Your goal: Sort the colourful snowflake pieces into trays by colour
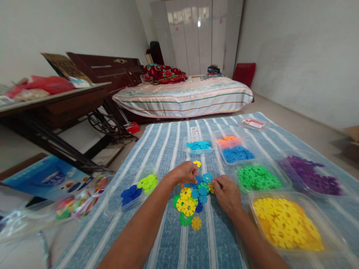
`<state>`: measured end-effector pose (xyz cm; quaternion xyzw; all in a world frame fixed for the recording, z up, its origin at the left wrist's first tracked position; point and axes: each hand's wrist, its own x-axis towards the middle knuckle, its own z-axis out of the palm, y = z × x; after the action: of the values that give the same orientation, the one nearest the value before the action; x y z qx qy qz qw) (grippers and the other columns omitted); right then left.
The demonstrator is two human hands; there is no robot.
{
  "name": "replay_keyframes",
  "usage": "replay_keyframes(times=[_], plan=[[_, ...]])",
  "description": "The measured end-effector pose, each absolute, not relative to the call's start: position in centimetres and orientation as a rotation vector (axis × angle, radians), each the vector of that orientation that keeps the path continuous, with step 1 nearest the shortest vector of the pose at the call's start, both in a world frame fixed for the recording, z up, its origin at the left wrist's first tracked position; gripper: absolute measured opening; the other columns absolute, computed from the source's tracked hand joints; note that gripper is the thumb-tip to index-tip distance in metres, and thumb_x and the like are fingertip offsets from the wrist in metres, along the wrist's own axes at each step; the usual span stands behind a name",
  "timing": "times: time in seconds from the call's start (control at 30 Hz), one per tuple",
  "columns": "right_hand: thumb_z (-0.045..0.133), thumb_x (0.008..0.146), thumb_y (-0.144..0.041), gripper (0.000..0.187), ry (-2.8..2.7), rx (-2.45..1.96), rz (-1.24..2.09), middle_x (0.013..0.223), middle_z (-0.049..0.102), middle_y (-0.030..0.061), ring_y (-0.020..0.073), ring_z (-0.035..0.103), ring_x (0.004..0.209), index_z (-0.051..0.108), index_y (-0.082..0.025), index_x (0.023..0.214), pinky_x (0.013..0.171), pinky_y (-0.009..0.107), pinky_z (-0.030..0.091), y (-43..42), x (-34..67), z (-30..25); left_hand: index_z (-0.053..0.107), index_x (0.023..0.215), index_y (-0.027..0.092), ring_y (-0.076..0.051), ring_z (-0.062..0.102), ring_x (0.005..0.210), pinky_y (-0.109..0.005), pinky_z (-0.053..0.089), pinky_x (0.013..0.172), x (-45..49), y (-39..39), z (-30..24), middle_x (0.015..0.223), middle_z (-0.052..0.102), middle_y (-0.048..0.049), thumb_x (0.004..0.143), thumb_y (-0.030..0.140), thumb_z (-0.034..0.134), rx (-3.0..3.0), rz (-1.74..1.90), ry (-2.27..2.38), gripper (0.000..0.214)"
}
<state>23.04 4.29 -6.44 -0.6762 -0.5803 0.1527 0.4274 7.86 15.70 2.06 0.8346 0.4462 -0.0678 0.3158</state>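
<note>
A flat cluster of joined plastic snowflake discs, yellow, blue, green and orange, lies on the blue striped cloth. My left hand pinches the cluster's upper edge with closed fingers. My right hand is closed on its right side, fingertips at a light blue disc. A single yellow disc lies just beyond my left hand.
Clear trays of discs surround the cluster: yellow, green, purple, blue with orange, cyan, dark blue with lime. A bed and a dark table stand beyond. Plastic bags lie left.
</note>
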Motion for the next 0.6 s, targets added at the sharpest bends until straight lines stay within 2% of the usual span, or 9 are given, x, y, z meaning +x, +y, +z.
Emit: replay_keyframes(times=[0.3, 0.5, 0.6], plan=[[0.045, 0.086, -0.033, 0.028, -1.461, -1.698, 0.386, 0.073, 0.060, 0.0024, 0.0172, 0.050, 0.077, 0.064, -0.020, 0.071, 0.069, 0.026, 0.033, 4.3, 23.1, -6.4, 0.055, 0.056, 0.014, -0.008, 0.045, 0.051, -0.018, 0.031, 0.048, 6.6, 16.2, 2.9, 0.048, 0.048, 0.0066, 0.057, 0.021, 0.062, 2.015, 0.104, 1.176, 0.010], [0.045, 0.086, -0.034, 0.028, -1.450, -1.699, 0.377, 0.073, 0.060, 0.0022, 0.0172, 0.050, 0.077, 0.064, -0.020, 0.072, 0.068, 0.026, 0.033, 4.3, 23.0, -6.5, 0.053, 0.053, 0.014, -0.007, 0.045, 0.041, -0.018, 0.032, 0.043, 7.7, 16.0, 3.1, 0.040, 0.046, 0.0066, 0.061, 0.020, 0.062, 1.912, 0.259, 1.214, 0.014], [0.045, 0.086, -0.034, 0.028, -1.446, -1.701, 0.376, 0.072, 0.060, 0.0021, 0.0171, 0.050, 0.076, 0.065, -0.020, 0.072, 0.067, 0.026, 0.033, 4.3, 23.0, -6.4, 0.054, 0.059, 0.014, -0.007, 0.049, 0.043, -0.016, 0.035, 0.044, 10.3, 15.8, 3.8, 0.044, 0.050, 0.0056, 0.068, 0.022, 0.062, 1.864, 0.362, 1.213, 0.014]])
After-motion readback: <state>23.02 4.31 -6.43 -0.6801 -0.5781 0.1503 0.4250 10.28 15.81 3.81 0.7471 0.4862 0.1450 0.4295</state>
